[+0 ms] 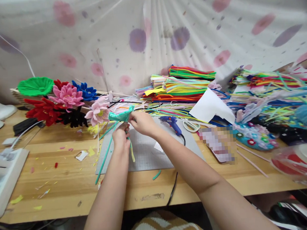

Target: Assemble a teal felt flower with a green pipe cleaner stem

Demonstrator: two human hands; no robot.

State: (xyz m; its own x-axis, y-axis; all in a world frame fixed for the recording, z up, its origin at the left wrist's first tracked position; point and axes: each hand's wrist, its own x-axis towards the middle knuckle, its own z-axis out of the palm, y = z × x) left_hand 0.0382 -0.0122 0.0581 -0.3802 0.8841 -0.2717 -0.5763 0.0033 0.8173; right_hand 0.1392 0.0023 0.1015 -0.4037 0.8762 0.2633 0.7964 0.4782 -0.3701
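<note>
My left hand [121,134] is closed around the lower part of a teal pipe-cleaner piece [122,114], above the grey mat. From beside that hand, long teal pipe cleaners [107,153] trail down to the left. A pale yellow-green pipe cleaner [132,151] hangs below the fingers. My right hand [142,122] pinches the right edge of the same teal piece, whose upper part flares out like a petal or leaf. The exact grip of both sets of fingertips is partly hidden. A pink pipe-cleaner flower [98,111] lies just left of the piece.
The grey mat [146,161] bears a blue glue gun [172,123] with a black cord. Scissors [191,125] lie to its right. Bundles of pipe cleaners [185,86] fill the back; finished flowers [66,96] stand left, near a white power strip [9,177].
</note>
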